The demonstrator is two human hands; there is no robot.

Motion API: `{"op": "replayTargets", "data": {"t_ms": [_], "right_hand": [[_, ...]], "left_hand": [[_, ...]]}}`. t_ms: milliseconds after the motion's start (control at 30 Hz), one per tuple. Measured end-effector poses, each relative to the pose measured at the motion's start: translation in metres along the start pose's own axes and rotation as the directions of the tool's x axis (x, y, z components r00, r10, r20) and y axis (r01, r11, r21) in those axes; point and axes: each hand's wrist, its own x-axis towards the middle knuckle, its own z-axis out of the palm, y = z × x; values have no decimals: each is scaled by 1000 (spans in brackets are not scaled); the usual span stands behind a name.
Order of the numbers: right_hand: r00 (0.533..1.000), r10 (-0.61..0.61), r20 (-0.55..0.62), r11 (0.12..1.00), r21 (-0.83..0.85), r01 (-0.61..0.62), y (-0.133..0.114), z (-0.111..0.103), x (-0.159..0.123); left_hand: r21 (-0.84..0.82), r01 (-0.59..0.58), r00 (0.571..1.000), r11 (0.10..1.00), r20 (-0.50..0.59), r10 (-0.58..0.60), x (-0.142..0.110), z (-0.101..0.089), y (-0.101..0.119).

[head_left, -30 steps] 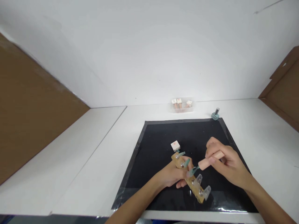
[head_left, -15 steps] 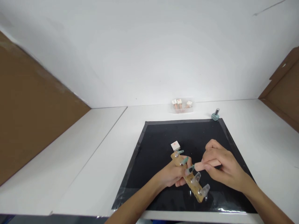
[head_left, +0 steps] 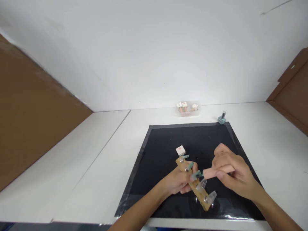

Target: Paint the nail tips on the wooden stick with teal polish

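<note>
Wooden nail-tip bar (head_left: 199,193), held over a black mat (head_left: 163,141)

One bar, slender, yellow-brown, set with silver studs. It lies aslant in the view, its far end to the left, its near end to the right. Five tips fitted: three green tips (head_left: 190,165) toward the far end, two clear tips (head_left: 211,196) toward the near end.

Left hand (head_left: 179,180): grip closed around the bar, thumb beside the third green tip.

Right hand (head_left: 232,173): grip narrow, holding a polish brush by its peach handle (head_left: 209,173). The dark brush end points at the third green tip; contact cannot be told.

On the mat: one white square-faced block (head_left: 180,150), red mark on top, just beyond the bar's far end.

At the mat's far right corner: one teal-based piece (head_left: 221,120) with a silver cylinder.

Behind the mat, on the white table (head_left: 101,173): one clear tray (head_left: 187,114) containing three white-topped pieces (head_left: 184,105) with peach stems.
</note>
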Motion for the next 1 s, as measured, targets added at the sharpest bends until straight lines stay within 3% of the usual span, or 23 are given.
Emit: {"op": "replayTargets", "data": {"t_ms": [100,267,333,433,567,700,833,1000], "right_hand": [[998,-9,67,999,-37,11,-1,-1,2],[1000,-24,2,997,-67,24,0,-1,1],[998,-44,38,998,-46,45,1,0,0],[994,-60,89,992,-110,69,4,0,-1],[997,-67,39,986,-151,72,4,-1,-1],[992,-85,92,990,-102,95,3,0,1],[992,-75,98,978,-187,92,2,0,1],[995,-85,59,992,-85,89,4,0,-1]], "left_hand": [[-56,19,1000,998,12,-18,1,1,-1],[-117,44,998,992,40,-40,1,0,-4],[-120,62,997,991,46,-57,1,-1,-6],[-135,70,998,988,13,-69,3,-5,-10],[-168,46,998,985,-30,-52,4,-9,-14],[-170,64,998,983,-15,-68,4,-10,-14],[-190,58,998,980,-25,-64,4,-9,-14],[-211,69,997,975,-24,-75,5,-10,-15]]}}
